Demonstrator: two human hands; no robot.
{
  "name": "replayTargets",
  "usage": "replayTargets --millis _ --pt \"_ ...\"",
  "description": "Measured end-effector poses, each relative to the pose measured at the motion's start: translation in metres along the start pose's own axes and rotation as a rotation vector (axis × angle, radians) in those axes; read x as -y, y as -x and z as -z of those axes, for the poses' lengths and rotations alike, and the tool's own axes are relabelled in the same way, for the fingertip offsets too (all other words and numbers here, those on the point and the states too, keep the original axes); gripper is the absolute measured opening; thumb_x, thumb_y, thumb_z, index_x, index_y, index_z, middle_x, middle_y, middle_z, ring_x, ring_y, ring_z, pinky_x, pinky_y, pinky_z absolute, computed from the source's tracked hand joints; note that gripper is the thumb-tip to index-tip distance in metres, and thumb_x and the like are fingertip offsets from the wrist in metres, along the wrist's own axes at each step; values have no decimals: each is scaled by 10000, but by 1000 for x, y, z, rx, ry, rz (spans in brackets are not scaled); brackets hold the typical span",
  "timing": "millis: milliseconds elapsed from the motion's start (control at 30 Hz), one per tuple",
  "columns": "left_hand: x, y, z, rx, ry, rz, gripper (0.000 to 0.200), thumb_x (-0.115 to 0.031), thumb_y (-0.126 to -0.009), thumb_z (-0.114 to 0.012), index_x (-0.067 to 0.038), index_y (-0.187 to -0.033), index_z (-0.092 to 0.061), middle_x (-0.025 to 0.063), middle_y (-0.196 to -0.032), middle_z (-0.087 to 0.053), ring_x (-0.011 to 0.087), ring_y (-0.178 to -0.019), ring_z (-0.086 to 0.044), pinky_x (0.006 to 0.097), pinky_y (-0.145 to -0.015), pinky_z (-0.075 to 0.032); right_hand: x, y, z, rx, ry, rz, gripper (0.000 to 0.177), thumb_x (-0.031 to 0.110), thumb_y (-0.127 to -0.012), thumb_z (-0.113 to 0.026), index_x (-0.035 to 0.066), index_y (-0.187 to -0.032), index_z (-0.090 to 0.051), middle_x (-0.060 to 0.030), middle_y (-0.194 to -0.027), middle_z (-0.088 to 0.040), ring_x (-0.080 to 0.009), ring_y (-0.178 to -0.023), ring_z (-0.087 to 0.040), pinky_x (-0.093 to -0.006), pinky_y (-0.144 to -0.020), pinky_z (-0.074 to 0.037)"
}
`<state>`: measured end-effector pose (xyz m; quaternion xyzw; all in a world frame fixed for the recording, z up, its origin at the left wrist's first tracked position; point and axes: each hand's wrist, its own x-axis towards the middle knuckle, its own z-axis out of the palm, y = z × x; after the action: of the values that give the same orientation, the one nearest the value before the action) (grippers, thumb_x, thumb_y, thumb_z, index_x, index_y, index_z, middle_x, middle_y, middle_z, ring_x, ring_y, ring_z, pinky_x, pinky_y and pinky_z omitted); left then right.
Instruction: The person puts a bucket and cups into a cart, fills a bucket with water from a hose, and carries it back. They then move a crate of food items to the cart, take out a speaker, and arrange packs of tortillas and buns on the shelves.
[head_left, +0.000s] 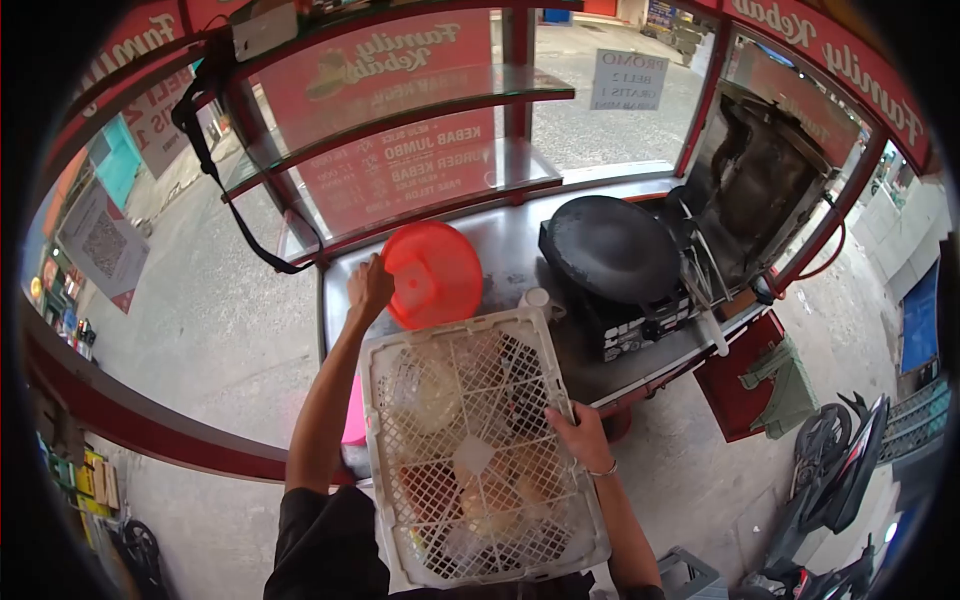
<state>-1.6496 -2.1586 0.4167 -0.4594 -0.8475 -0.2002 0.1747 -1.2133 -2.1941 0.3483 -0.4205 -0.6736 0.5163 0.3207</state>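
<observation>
A white plastic lattice crate point(375, 440) fills the space in front of my body. Buns and clear plastic bags show through its mesh. My right hand point(582, 440) grips the crate's right rim, thumb over the edge. Beyond its far left corner, my left hand point(372, 288) is closed at the left edge of a round red plastic lid point(440, 270), its fingers bunched at the rim. The lid lies over the steel counter point(500, 240) just past the crate. A small white cup point(537, 300) stands between the crate and the stove.
A black domed pan point(613, 250) sits on a black stove point(645, 325) at the right, with metal tongs point(708, 260) beside it. A dark metal plate point(765, 180) stands upright behind. Glass shelves point(400, 125) and a hanging black strap point(225, 190) are at the left. A motorcycle point(840, 480) is parked outside.
</observation>
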Motion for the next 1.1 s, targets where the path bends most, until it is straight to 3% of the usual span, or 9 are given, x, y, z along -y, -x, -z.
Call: replayTargets --millis 133,267,400,467,700,967,1033,1067,1100 --pt "0 47 66 -358 -105 -52 340 -70 -747 -552 -59 -1080 -481 202 -739 -608 387 -628 -615 480 -515 -489 15 -33 -6 58 39 75 288 293 -854 -666 6 -838 -644 18 -619 -552 -48 -569 -450 -274 -513 -380" --pt "0 66 96 -362 -6 -22 297 -98 -796 -560 -48 -1084 -509 189 -906 -629 337 -648 -637 422 -524 -508 9 -68 -18 104 -4 84 305 310 -860 -656 6 -833 -644 -4 -631 -567 -73 -568 -472 -297 -525 -383" --pt "-12 121 131 -627 481 162 253 -28 -777 -612 -24 -1024 -556 130 -915 -631 324 -727 -648 404 -637 -511 16 -95 -33 139 88 104 343 357 -858 -646 15 -862 -655 -41 -618 -558 -125 -557 -495 -347 -545 -395" --pt "-4 146 151 -713 356 -36 225 6 -761 -622 11 -982 -581 135 -916 -629 318 -749 -640 389 -674 -493 18 -117 -43 121 144 95 378 381 -830 -666 8 -885 -664 -62 -634 -580 -152 -571 -524 -356 -562 -409" --pt "-29 303 189 -541 568 -2 138 -30 -853 -556 76 -885 -639 130 -772 -674 198 -600 -659 285 -528 -511 13 -116 -37 81 100 225 441 415 -745 -730 -15 -824 -673 -88 -641 -626 -160 -606 -589 -348 -598 -460" --pt "-59 336 195 -302 852 250 260 -161 -934 -549 94 -961 -590 120 -841 -651 130 -619 -599 274 -519 -502 34 -140 -46 259 194 321 453 449 -759 -718 1 -812 -685 -134 -727 -643 -177 -650 -620 -344 -615 -483" --pt "-68 318 170 -121 954 288 239 -158 -926 -562 78 -958 -576 102 -816 -636 109 -625 -580 273 -549 -485 47 -116 -3 -137 243 770 498 482 -828 -637 5 -971 -658 -145 -826 -633 -168 -789 -632 -319 -680 -491" --pt "-77 305 165 -56 895 181 252 -166 -931 -555 77 -997 -556 104 -830 -643 107 -643 -580 268 -564 -477 76 -114 44 427 338 818 554 496 -931 -464 14 -1193 -544 -79 -1087 -607 -174 -989 -578 -303 -855 -460" --pt "-88 301 154 -100 988 154 229 -152 -928 -559 71 -978 -577 95 -793 -641 106 -627 -560 255 -561 -449 94 -43 63 426 -396 229 626 548 -953 -326 44 -1303 -450 -65 -1136 -598 -196 -1049 -563 -355 -944 -422"
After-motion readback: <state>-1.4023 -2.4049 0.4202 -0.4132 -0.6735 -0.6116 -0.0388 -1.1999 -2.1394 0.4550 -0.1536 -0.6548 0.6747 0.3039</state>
